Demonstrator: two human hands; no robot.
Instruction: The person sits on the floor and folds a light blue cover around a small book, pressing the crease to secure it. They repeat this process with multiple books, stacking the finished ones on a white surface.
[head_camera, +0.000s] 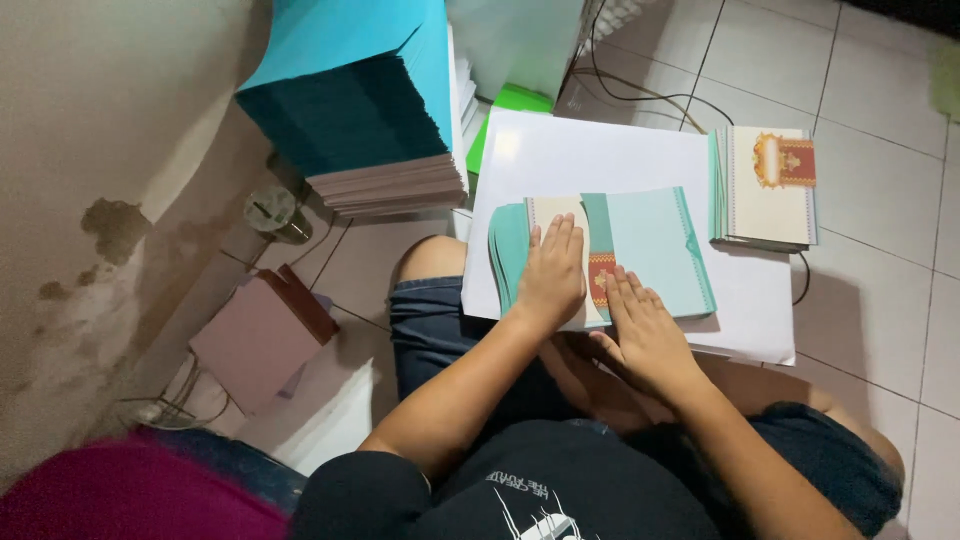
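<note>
A teal and cream card (650, 240) with a red ornamented band lies unfolded on a large white board (600, 160) across my lap. My left hand (550, 275) presses flat on the card's cream left panel, beside a fan of teal sheets (508, 255). Lying flat, my right hand (645, 330) rests on the lower edge of the card near the red band. Neither hand grips anything; the fingers are stretched out. A neat stack of finished folded cards (770, 185) sits at the board's right edge.
A tall pile of blue and pale sheets (370, 100) stands at the upper left. A green sheet (515, 105), cables (640, 90), a small round tin (272, 212), a pink folder (255, 335) and tiled floor (880, 250) surround me. A stained wall (90, 200) is at left.
</note>
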